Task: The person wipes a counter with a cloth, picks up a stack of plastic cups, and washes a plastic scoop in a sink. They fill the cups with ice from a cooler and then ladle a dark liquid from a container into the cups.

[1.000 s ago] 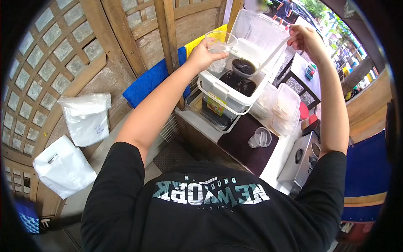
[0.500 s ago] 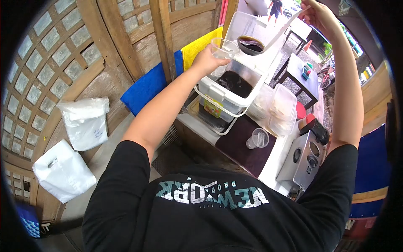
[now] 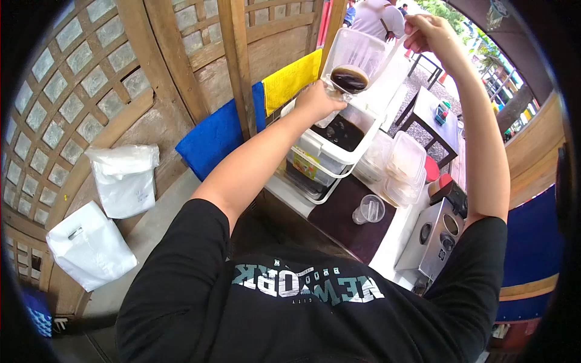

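Observation:
My left hand (image 3: 321, 101) grips a clear plastic cup (image 3: 334, 95) above a white-rimmed tub (image 3: 361, 152), which holds dark liquid (image 3: 340, 134). Raised at the upper right, my right hand (image 3: 427, 35) is closed on the top of a ladle's long pale handle (image 3: 388, 60). The ladle's bowl (image 3: 348, 78), with dark liquid in it, is tilted right at the mouth of the cup and overlaps it in this view. My fingers partly hide the cup.
Another clear cup (image 3: 368, 210) stands on a dark mat (image 3: 345, 218). Beside the tub are lidded plastic containers (image 3: 404, 160) and a metal box (image 3: 428, 237) with round openings. White plastic bags (image 3: 91, 245) hang at the left. Blue (image 3: 215, 136) and yellow (image 3: 292, 81) cloths hang behind. A person (image 3: 370, 18) is beyond.
The ladle has come down and left to the cup, its bowl tipping toward it. My right hand has lowered and moved left; my left hand with the cup has shifted slightly right and down.

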The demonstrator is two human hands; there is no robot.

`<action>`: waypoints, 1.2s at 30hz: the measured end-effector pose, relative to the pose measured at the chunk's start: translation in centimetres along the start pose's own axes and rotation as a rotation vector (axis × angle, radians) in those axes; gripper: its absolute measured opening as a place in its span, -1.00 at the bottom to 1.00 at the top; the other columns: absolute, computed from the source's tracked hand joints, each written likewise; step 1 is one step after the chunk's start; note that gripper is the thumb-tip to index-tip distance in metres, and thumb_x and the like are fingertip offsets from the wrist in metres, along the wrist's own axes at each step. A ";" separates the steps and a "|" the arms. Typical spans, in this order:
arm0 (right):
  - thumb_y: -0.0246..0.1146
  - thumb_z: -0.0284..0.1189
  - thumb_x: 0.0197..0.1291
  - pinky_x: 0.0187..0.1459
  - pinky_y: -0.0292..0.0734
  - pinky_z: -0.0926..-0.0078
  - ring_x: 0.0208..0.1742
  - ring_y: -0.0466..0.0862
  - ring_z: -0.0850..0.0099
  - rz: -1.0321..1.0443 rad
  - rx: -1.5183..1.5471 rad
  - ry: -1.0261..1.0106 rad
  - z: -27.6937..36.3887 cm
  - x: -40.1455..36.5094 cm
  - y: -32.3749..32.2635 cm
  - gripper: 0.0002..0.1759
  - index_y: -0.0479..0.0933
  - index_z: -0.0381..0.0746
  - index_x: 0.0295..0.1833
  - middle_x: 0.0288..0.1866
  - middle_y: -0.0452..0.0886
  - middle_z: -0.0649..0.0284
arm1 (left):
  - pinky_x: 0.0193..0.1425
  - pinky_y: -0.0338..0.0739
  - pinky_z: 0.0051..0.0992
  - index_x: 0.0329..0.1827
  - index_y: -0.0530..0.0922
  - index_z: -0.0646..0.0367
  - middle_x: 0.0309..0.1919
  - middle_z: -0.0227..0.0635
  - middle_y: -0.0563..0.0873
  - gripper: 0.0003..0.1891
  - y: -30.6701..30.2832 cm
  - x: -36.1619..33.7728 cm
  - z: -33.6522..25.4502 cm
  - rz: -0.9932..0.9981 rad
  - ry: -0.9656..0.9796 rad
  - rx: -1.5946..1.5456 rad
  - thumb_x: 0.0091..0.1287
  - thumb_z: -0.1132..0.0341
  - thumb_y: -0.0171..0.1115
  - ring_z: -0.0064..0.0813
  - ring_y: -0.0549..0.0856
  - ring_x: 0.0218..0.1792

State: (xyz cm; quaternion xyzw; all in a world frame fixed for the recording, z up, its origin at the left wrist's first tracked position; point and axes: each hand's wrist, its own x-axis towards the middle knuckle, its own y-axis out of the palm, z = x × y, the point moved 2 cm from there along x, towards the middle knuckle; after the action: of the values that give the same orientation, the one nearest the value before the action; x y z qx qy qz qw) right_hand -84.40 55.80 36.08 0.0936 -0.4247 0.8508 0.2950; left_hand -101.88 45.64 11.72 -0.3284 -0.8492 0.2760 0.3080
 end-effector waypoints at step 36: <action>0.09 -0.29 0.19 -0.26 0.54 0.26 -0.44 0.66 0.25 0.574 -0.407 0.036 -11.3 -4.9 16.4 -0.70 0.60 -0.29 -0.34 -0.51 0.63 0.06 | 0.04 0.54 -0.44 0.06 0.49 0.32 -0.08 -0.13 0.69 -0.29 -6.7 -2.7 0.9 -0.206 -0.011 -0.394 -0.09 0.05 0.57 -0.39 0.68 -0.07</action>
State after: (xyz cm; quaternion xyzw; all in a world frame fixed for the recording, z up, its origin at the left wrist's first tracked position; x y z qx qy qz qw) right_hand -88.95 54.92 16.08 -0.1052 -0.5895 0.7983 0.0640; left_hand -103.48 39.22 14.73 -0.2920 -0.9175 0.0737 0.2599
